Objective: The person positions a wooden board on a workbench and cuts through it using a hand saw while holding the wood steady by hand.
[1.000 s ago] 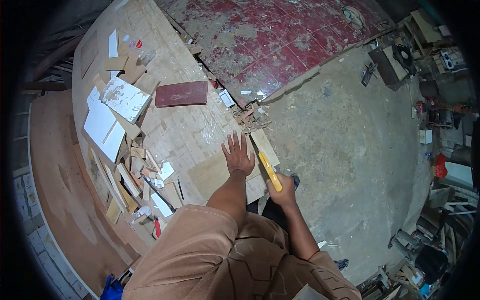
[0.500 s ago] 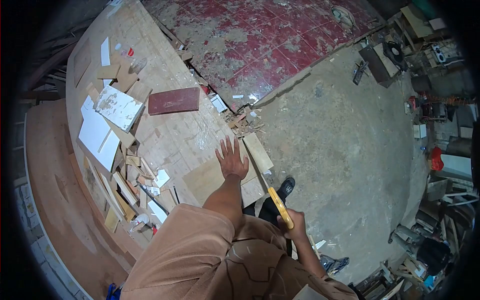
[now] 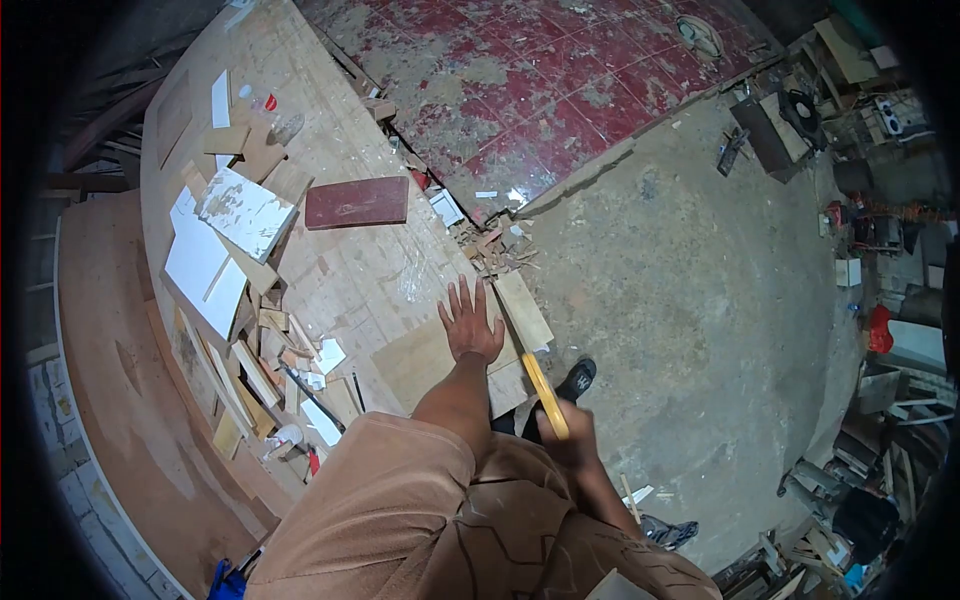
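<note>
My left hand (image 3: 472,325) lies flat with its fingers spread on a thin wooden board (image 3: 415,362) at the edge of the workbench. To its right, my right hand (image 3: 570,436), slightly blurred, is wrapped round the yellow handle of a saw (image 3: 544,393). The saw's dark blade runs up from the handle along the board, just right of my left fingers. Beyond the blade, a pale strip of the wood (image 3: 523,308) juts out past the bench edge. The blade's teeth are too small to make out.
On the workbench (image 3: 340,260) lie a dark red block (image 3: 356,202), a paint-marked white board (image 3: 245,212) and several wood offcuts. Small scraps (image 3: 490,248) gather at the bench corner. A shoe (image 3: 580,375) shows on the concrete floor (image 3: 690,300); clutter lines the right side.
My right hand and the saw have moved up and slightly left, with the handle now closer to the board. My left hand stays flat on the board. The whole view has shifted slightly.
</note>
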{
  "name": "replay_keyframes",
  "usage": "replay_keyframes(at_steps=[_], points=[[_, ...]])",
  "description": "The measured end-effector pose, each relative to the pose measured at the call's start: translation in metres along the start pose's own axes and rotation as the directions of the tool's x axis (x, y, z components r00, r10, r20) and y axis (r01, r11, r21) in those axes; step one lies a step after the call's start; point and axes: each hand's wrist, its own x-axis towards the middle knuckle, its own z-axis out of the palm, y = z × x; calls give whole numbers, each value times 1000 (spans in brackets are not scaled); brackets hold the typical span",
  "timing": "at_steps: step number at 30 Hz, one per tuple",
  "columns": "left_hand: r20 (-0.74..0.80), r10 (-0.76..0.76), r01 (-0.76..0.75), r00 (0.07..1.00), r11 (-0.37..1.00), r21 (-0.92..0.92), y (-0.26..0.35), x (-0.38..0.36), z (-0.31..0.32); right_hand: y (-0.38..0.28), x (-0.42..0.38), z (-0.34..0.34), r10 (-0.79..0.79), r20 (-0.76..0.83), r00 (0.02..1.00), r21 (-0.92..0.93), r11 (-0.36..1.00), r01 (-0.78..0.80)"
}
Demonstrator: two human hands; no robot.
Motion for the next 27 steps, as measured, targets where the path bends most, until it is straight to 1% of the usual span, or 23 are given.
replay_keyframes(at_steps=[1,3,7,9,10,12,13,15,16,18,20,21,23,24,26,27], points=[[-19,7,-6,1000,1000,13,-1,0,3,-6,-15,-14,7,0,1000,-2,1000,-7],[-36,14,-13,999,1000,19,2,-1,6,-18,-35,-39,235,139,962,47,969,-243],[-28,14,-13,1000,1000,25,1,0,3,5,-14,-14,178,102,979,26,983,-182],[-18,7,-6,1000,999,40,1,-3,4,28,19,14,-1,55,998,127,992,-6],[-4,4,-4,1000,999,41,1,-2,4,31,29,20,-1,57,998,130,991,-6],[3,-6,6,1000,999,47,0,2,4,34,45,27,-57,12,998,147,988,55],[-30,5,-4,1000,999,36,-2,5,6,32,47,28,-56,14,998,152,987,53],[-47,21,-20,999,1000,21,1,-4,10,27,38,22,-4,15,1000,187,982,2],[-42,16,-16,999,1000,14,2,-2,8,27,35,18,-8,9,1000,186,983,6],[-41,10,-10,999,1000,16,1,2,2,24,13,16,-79,-20,997,113,990,80],[-10,-3,3,1000,1000,12,3,0,1,26,-23,-4,3,46,999,-5,1000,-3],[-2,-3,3,1000,1000,9,2,-2,4,26,-36,-12,10,48,999,-8,1000,-10],[-81,31,-31,996,1000,6,-1,-1,9,26,-49,-24,212,102,972,83,972,-221],[-81,35,-35,996,999,6,0,-2,9,27,-46,-23,214,97,972,83,971,-222],[-13,2,-2,1000,999,32,2,0,5,34,-25,-18,170,119,978,122,975,-185],[-9,1,-1,1000,999,34,1,-2,5,37,-17,-13,173,122,977,124,974,-188]])
